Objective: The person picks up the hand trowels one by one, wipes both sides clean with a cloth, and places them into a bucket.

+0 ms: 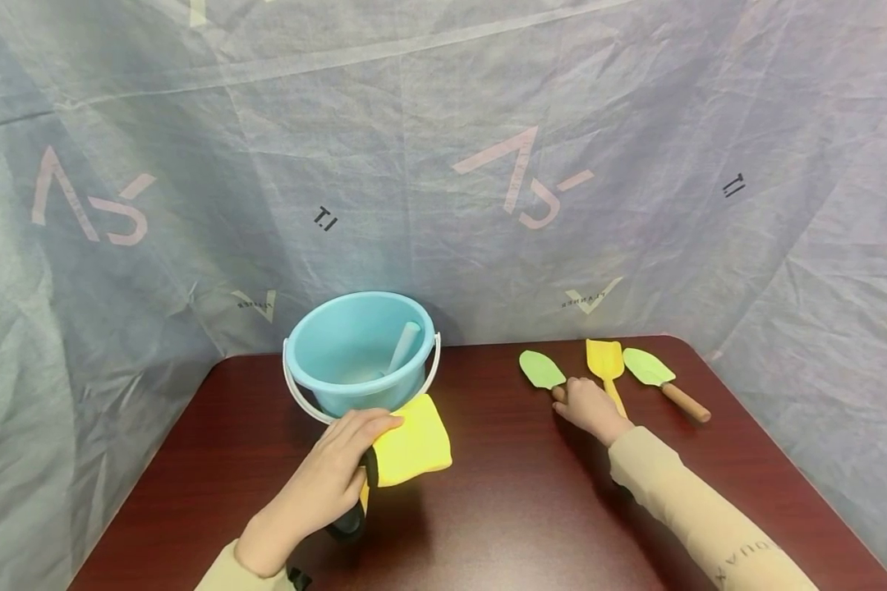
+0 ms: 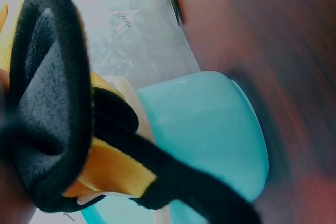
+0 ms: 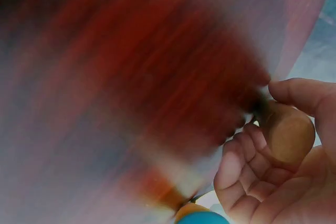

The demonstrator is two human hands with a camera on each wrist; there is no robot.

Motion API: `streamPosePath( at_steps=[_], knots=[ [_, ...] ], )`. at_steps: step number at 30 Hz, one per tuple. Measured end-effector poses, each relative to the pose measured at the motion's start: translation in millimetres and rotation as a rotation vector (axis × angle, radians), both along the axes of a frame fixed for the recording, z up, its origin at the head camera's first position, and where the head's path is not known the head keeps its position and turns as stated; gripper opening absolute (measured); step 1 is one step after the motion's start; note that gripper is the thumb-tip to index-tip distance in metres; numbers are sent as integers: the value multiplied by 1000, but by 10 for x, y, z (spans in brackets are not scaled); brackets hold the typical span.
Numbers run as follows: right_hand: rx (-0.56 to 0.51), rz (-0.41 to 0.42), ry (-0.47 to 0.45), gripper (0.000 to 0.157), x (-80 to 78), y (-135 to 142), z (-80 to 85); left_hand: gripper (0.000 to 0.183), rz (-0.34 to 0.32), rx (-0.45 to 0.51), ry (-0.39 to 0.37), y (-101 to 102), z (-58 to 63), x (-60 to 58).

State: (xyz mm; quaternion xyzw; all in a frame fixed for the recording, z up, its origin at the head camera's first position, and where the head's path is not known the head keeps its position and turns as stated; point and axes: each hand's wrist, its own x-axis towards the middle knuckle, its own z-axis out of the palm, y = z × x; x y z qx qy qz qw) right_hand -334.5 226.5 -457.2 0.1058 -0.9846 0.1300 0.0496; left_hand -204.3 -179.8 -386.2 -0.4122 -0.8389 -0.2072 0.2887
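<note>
My left hand (image 1: 325, 472) holds a yellow cloth (image 1: 414, 443) with black edging, in front of the light blue bucket (image 1: 340, 398). The left wrist view shows a dark grey side of the cloth (image 2: 47, 77) and its folded black border. At the table's far right, my right hand (image 1: 591, 406) grips the wooden handle (image 3: 291, 135) of a hand trowel with a green blade (image 1: 542, 369). Thumb and fingers lie on either side of that handle in the right wrist view. Just beside this hand lies a yellow toy shovel (image 1: 604, 359), its handle partly covered by the hand.
A second green trowel (image 1: 683, 402) with a wooden handle lies farther right. Inside the bucket leans a light blue stick-like handle (image 1: 402, 345); its lower end is hidden. The bucket's white carrying handle (image 1: 296, 390) hangs down. Grey printed fabric (image 1: 384, 164) hangs behind the dark red table (image 1: 503, 509).
</note>
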Motion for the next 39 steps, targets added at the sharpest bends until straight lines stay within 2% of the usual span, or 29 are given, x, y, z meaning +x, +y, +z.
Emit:
streamPosePath(
  at_steps=[7,10,14,22,30,39],
  knots=[
    [-24,-68,-73,41,-81,6,-10,71,6,-12,-19,5,-6,-12],
    [-4,-83,-104,36,-106,17,3,72,-3,-10,-39,7,-10,-12],
    [39,-108,-138,22,-140,52,11,72,-8,-12,-24,0,-6,-12],
    [62,-159,-199,33,-118,82,123,74,-16,-20,-36,-20,81,-12],
    [85,-109,-198,34,-27,89,368,68,-23,-16,45,-41,186,-28],
    [104,52,-183,32,186,84,769,70,-2,-64,48,-83,393,-10]
  ],
)
